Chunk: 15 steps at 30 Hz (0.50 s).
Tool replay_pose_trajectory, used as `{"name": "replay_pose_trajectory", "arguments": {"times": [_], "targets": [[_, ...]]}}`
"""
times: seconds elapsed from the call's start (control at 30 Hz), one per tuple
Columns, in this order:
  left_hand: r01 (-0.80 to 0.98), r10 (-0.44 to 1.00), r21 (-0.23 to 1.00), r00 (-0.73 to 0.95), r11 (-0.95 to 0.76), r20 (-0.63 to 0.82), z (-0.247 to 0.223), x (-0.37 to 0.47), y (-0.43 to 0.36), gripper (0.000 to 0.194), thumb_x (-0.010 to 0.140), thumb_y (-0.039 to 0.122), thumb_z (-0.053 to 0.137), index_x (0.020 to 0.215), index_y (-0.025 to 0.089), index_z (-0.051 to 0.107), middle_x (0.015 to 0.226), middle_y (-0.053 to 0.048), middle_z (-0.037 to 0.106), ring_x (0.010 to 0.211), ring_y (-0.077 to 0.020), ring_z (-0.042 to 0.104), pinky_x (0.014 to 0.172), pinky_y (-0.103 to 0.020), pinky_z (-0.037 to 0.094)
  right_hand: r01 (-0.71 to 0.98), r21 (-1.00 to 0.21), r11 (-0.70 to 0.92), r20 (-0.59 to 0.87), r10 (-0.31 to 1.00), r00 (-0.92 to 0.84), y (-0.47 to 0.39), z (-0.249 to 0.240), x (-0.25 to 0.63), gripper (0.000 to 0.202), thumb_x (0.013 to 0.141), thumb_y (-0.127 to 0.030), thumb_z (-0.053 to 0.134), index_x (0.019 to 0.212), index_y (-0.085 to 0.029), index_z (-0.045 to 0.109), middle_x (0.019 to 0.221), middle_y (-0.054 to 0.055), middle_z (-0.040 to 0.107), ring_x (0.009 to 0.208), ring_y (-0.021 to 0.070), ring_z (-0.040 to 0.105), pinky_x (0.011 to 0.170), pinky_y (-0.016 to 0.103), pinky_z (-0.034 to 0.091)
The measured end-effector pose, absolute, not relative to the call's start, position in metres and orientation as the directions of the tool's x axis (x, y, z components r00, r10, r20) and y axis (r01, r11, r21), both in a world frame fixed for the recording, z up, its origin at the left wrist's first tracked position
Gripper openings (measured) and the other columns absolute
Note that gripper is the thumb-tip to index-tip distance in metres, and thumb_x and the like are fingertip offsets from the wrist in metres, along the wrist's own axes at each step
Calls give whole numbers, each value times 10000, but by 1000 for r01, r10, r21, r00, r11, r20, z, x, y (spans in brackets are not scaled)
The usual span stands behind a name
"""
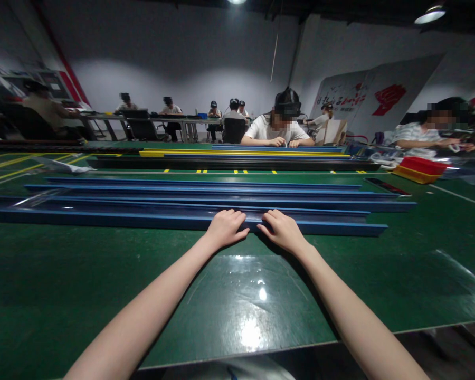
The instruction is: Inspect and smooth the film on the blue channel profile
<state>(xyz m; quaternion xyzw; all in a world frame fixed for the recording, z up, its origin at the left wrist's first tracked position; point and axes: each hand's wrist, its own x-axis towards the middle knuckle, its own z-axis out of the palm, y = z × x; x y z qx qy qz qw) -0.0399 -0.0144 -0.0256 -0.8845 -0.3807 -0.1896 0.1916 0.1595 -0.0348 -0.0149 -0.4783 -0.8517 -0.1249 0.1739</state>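
Several long blue channels lie side by side across the green table (103,285). My left hand (226,228) rests on the nearest blue channel (332,229), fingers bent over its front wall and thumb at the near side. A short gap to the right, my right hand (281,229) is curled over the same channel in the same way. Both hands have their fingertips inside the channel. Behind it lie more blue channels (388,205), roughly parallel. A strip of clear film (39,198) crosses the channels at the left.
Farther back lie a black channel (229,163) and a yellow one (245,153). A phone (386,186) and a red bin (421,168) are at the right. Opposite, a person (279,126) works at the table; another person (431,129) sits at the right. Clear sheet lies near the front edge.
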Motion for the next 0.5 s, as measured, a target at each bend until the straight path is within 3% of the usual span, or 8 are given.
{"name": "replay_pose_trajectory", "arguments": {"times": [0.5], "targets": [[747, 602, -189, 635, -637, 484, -26, -40, -15, 238, 812, 397, 468, 825, 169, 534, 777, -55, 602, 760, -193, 546, 640, -300, 377, 856, 53, 514, 425, 765, -485, -34, -15, 160, 202, 865, -350, 423, 839, -188, 541, 847, 56, 593, 825, 172, 505, 674, 252, 355]]}}
